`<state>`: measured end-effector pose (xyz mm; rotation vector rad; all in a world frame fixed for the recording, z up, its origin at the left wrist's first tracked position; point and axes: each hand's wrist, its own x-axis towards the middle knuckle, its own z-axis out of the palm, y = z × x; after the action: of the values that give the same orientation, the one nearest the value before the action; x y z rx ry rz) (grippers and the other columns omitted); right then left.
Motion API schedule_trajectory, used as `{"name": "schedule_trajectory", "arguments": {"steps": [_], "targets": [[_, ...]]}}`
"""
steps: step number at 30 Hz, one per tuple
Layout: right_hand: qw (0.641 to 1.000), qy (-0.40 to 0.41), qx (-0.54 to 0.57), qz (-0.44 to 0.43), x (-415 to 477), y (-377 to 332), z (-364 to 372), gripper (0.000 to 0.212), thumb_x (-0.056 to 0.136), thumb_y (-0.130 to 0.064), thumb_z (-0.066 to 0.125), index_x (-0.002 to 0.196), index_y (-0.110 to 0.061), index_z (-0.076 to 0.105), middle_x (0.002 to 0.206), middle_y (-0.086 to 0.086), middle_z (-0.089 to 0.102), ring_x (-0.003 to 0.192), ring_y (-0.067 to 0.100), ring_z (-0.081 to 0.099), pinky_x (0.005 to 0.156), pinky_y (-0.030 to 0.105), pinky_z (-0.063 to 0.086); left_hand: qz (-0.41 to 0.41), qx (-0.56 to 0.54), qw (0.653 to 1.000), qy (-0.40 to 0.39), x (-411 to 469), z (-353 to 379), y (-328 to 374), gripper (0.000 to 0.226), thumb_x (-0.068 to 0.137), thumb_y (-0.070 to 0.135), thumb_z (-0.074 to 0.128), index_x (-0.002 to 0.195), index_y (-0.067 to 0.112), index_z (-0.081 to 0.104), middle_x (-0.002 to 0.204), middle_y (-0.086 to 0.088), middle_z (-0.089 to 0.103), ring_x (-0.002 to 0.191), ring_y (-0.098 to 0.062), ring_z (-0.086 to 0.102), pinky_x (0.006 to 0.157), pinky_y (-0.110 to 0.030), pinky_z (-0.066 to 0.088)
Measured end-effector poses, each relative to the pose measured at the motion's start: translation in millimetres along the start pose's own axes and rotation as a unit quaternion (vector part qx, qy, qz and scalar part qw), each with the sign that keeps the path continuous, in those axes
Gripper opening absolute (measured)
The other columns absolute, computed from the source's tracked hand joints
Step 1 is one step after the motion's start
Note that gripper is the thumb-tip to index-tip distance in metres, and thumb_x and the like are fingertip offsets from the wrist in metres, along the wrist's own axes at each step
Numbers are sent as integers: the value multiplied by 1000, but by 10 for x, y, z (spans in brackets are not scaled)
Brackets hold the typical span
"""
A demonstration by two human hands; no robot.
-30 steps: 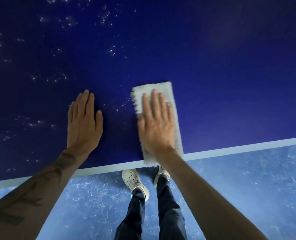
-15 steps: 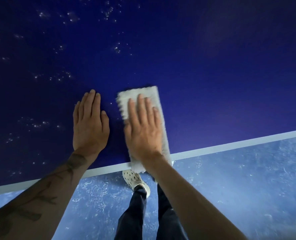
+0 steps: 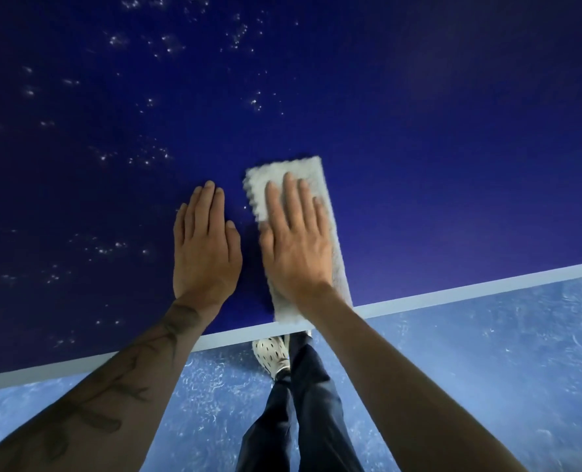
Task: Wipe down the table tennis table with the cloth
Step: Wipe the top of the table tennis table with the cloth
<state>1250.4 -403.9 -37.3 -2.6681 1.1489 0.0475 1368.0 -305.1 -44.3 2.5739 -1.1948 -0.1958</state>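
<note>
A dark blue table tennis table (image 3: pixel 419 148) fills the upper view, with a white line along its near edge. A folded white fluffy cloth (image 3: pixel 311 175) lies lengthwise on it, reaching to that edge. My right hand (image 3: pixel 294 243) presses flat on the cloth with straight fingers. My left hand (image 3: pixel 206 247) rests flat on the bare table just left of the cloth, close to my right hand. Small pale droplets or specks (image 3: pixel 139 158) are scattered over the left part of the table.
Below the table edge lies a mottled blue floor (image 3: pixel 487 352). My legs in dark trousers (image 3: pixel 306 403) and one pale perforated shoe (image 3: pixel 270 354) stand under the near edge.
My right hand has slid the cloth leftward along the table edge until it lies close beside my left hand. My left hand stays flat on the table.
</note>
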Motion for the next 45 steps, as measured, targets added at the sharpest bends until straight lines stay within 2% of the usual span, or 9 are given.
{"name": "schedule_trajectory", "arguments": {"steps": [3, 10, 17, 23, 27, 31, 35, 39, 45], "targets": [[999, -19, -12, -23, -207, 227, -28, 63, 114, -45, 17, 172, -24, 3, 179, 5, -1, 166, 23, -4, 135, 46, 4, -10, -28, 999, -18, 9, -39, 2, 56, 109, 22, 28, 162, 4, 32, 172, -9, 26, 161, -23, 20, 133, -42, 10], [992, 35, 0, 121, 656, 283, -216, 64, 113, -40, 19, 171, -17, 8, 179, 13, 3, 166, 30, 3, 133, 50, 7, -1, -43, 999, -14, 280, -205, -183, 53, 111, 16, 36, 162, 3, 32, 171, -11, 28, 160, -25, 22, 132, -39, 9], [997, -14, 0, -74, 263, -107, -49, 62, 111, -38, 26, 171, -22, 18, 179, 7, 11, 166, 25, 7, 134, 45, 7, -38, 11, 999, 8, 897, -232, -515, 54, 113, 24, 34, 163, 3, 29, 173, -13, 22, 160, -31, 20, 132, -48, 13], [995, 33, -4, 98, 1064, 293, -246, 63, 113, -40, 22, 171, -18, 11, 179, 11, 5, 166, 28, 3, 134, 48, 6, -45, 23, 999, 16, 949, -159, -601, 55, 112, 24, 32, 164, 7, 27, 173, -10, 23, 161, -27, 18, 133, -45, 10], [1000, 7, 14, 24, 1021, -378, -106, 65, 111, -39, 15, 171, -17, 5, 179, 11, -1, 166, 28, -2, 134, 49, 4, -44, 25, 999, 12, 946, -187, -605, 56, 110, 24, 30, 163, 6, 28, 172, -11, 25, 160, -27, 20, 132, -44, 12], [997, -13, 7, -79, 568, -375, -34, 61, 113, -36, 24, 171, -19, 19, 179, 8, 11, 166, 26, 7, 134, 46, 10, -40, 33, 999, 6, 955, -200, -612, 57, 110, 25, 27, 163, 6, 27, 172, -11, 25, 161, -26, 19, 133, -43, 9], [999, 20, -17, 33, 944, 101, -157, 61, 112, -37, 29, 170, -19, 22, 178, 9, 15, 165, 27, 13, 134, 47, 11, -53, 34, 998, 1, 970, -176, -623, 58, 109, 27, 27, 164, 9, 27, 173, -7, 24, 161, -23, 18, 133, -39, 6], [993, 54, 21, 100, 1461, -105, -189, 63, 112, -37, 27, 171, -16, 17, 178, 12, 9, 166, 29, 6, 134, 49, 5, -50, 40, 998, 10, 973, -170, -623, 57, 108, 26, 28, 163, 9, 28, 171, -8, 27, 160, -23, 20, 132, -40, 9], [999, 9, -3, -37, 973, -440, -8, 62, 113, -40, 23, 171, -21, 16, 179, 6, 9, 166, 23, 5, 134, 45, 8, -42, 38, 998, 6, 967, -173, -625, 57, 109, 25, 27, 163, 6, 28, 171, -11, 27, 160, -26, 22, 132, -45, 13]]}}
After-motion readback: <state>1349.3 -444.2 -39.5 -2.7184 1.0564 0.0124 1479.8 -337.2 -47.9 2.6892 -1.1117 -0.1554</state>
